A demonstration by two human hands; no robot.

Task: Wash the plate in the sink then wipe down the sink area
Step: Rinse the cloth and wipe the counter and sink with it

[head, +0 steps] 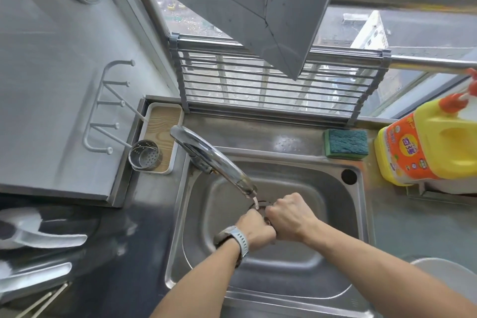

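Both forearms over sink (pixel 361 188), left hand (pixel 254 227) and right hand (pixel 289 217) touching under faucet (pixel 206 157), fingers curled closed, contents hidden

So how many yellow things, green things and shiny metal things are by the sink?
Yellow: 1, the soap jug
Green: 1, the sponge
Shiny metal: 3, the tap, the sink and the holey cup
Total: 5
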